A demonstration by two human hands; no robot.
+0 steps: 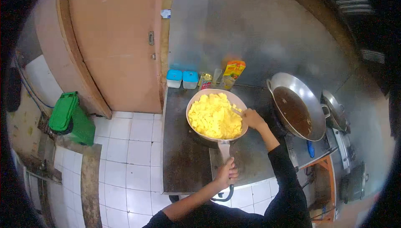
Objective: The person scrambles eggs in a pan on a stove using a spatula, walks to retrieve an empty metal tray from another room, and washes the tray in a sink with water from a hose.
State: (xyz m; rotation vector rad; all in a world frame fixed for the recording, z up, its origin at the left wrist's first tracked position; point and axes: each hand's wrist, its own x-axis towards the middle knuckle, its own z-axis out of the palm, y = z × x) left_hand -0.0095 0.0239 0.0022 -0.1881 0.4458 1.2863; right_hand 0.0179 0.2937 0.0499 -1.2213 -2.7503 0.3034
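- The left hand [227,173] has its fingers wrapped around the pan handle [224,148]; the pan [239,98] sits just beyond them.
- The right hand [252,119] has its fingers closed on a utensil [236,111], its type unclear; the yellow food [212,115] heaps inside the pan, left of those fingers.
- A firm left grip should stop the pan twisting under each stroke.
- Slow strokes, lifting from beneath, should suit so full a heap.
- The wok [316,109] stands right of the right fingers; wide swings that way look best avoided.
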